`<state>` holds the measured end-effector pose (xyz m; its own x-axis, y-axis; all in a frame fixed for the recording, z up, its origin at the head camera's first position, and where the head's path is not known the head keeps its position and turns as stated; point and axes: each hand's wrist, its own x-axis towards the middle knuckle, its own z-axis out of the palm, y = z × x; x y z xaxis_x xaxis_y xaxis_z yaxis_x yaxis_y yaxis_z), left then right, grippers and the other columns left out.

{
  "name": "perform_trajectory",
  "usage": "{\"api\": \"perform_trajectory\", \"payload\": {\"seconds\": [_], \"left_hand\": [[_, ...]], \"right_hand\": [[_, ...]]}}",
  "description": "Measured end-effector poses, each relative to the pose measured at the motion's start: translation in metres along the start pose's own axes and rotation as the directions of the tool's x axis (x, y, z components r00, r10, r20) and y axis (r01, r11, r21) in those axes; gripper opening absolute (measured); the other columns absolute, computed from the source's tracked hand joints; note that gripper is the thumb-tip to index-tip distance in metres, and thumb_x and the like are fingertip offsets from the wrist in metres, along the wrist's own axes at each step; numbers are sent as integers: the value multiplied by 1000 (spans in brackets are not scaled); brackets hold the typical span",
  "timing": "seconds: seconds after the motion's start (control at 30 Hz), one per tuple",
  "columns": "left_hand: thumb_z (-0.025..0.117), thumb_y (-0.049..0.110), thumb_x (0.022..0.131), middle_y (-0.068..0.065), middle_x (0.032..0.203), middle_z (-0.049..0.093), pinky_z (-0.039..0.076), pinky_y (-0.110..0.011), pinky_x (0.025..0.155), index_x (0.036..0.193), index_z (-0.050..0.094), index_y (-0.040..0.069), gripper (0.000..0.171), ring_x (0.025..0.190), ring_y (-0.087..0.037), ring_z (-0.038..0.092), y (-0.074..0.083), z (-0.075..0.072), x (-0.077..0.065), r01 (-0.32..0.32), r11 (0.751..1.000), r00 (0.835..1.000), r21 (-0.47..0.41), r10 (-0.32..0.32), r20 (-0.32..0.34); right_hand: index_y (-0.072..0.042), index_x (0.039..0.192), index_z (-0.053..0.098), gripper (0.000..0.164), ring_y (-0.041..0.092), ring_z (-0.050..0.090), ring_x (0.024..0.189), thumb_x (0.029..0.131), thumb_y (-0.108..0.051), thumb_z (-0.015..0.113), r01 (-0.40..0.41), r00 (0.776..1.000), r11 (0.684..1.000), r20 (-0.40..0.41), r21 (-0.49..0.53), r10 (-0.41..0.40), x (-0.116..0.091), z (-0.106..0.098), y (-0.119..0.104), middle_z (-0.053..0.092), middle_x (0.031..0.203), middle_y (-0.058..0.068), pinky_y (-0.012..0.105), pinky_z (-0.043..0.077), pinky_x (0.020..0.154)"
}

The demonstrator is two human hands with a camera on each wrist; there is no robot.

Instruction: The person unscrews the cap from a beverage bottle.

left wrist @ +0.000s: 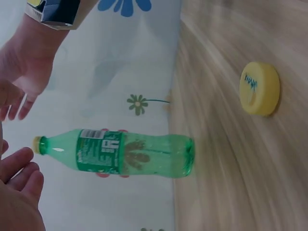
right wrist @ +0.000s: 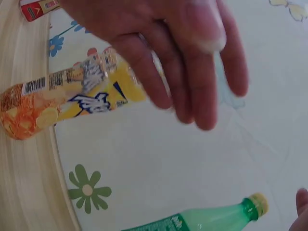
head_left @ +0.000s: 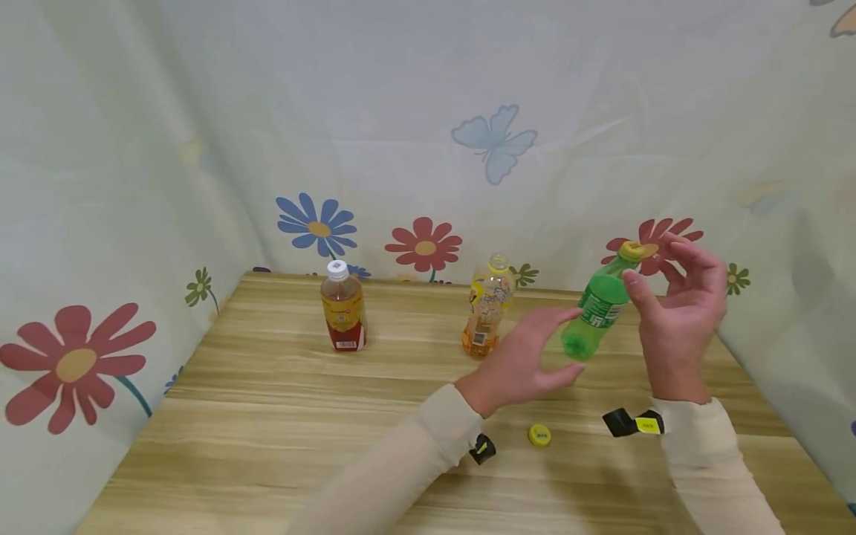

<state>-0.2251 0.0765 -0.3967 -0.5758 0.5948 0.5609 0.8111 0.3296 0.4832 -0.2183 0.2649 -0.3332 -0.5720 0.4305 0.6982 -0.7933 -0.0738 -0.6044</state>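
A green plastic bottle [head_left: 602,305] with a yellow cap [left wrist: 37,145] stands on the table between the two hands. My left hand [head_left: 523,357] is to its left, fingers loosely extended; in the right wrist view this left hand [right wrist: 178,57] spreads in front of an orange drink bottle. On the other side, my right hand [head_left: 683,312] is raised near the green bottle's cap, thumb and fingers apart; its fingertips [right wrist: 302,204] show off to the side of the cap in the right wrist view. Neither hand grips anything.
The uncapped orange drink bottle [head_left: 486,308] stands near the back edge. Farther left is a red-and-yellow labelled bottle [head_left: 343,312] with a white cap. A loose yellow cap [head_left: 539,435] lies nearer the front. Flower-printed curtain [head_left: 374,148] surrounds the wooden table [head_left: 267,416].
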Motion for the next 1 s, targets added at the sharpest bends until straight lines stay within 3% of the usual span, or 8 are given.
{"api": "perform_trajectory", "payload": {"seconds": [0.1,0.2,0.33,0.47,0.63,0.73,0.83,1.0], "left_hand": [[71,37,96,0,157,47,37,-25,117,156,36,14,73,146,-13,42,-4,12,6,93,996,995,-16,-92,49],[70,40,96,1,157,46,40,-27,116,158,34,16,75,144,-12,43,-8,21,14,185,982,981,-46,-182,71],[70,40,96,1,155,47,44,-29,112,159,32,18,77,137,-11,48,-13,33,25,283,954,957,-97,-275,92],[71,39,95,1,152,47,48,-27,102,159,30,21,78,124,-11,52,-20,48,38,368,923,929,-115,-359,94],[74,37,94,3,145,49,48,-24,97,157,30,21,79,117,-7,51,-28,69,54,427,898,904,-107,-420,86],[75,37,93,3,139,51,48,-24,98,156,31,18,79,116,-8,51,-33,78,62,448,889,893,-89,-443,76],[75,38,93,0,140,51,48,-26,102,158,27,15,84,123,-11,52,-37,84,68,484,873,875,-67,-479,76],[74,40,93,-3,146,50,47,-29,107,161,19,13,91,131,-16,52,-40,92,76,535,843,842,-52,-528,107]], "right_hand": [[1,127,56,57,26,52,126,76,9,80,-29,997,994,-78,-106,21,3,-5,4,56,134,15,30,39,107],[-6,131,54,60,21,47,131,79,1,83,-109,988,962,-131,-250,78,6,-15,13,53,136,8,30,36,108],[-14,139,50,68,14,41,135,82,-11,85,-267,962,875,-171,-403,215,9,-32,31,49,139,-2,30,32,115],[-19,147,43,74,13,38,141,86,-22,84,-388,920,780,-151,-490,362,9,-44,47,45,150,-3,34,28,123],[-24,151,41,76,14,39,145,88,-29,82,-432,885,701,-118,-567,450,8,-51,58,44,156,0,36,30,123],[-25,153,39,78,16,39,147,88,-31,81,-446,868,679,-95,-583,488,7,-51,58,42,159,2,37,30,124],[-24,156,35,81,18,38,148,89,-33,80,-461,846,651,-77,-602,528,7,-51,58,41,160,4,39,31,124],[-23,159,30,86,23,44,143,90,-41,78,-472,812,575,-75,-668,578,7,-52,60,43,159,9,41,38,119]]}}
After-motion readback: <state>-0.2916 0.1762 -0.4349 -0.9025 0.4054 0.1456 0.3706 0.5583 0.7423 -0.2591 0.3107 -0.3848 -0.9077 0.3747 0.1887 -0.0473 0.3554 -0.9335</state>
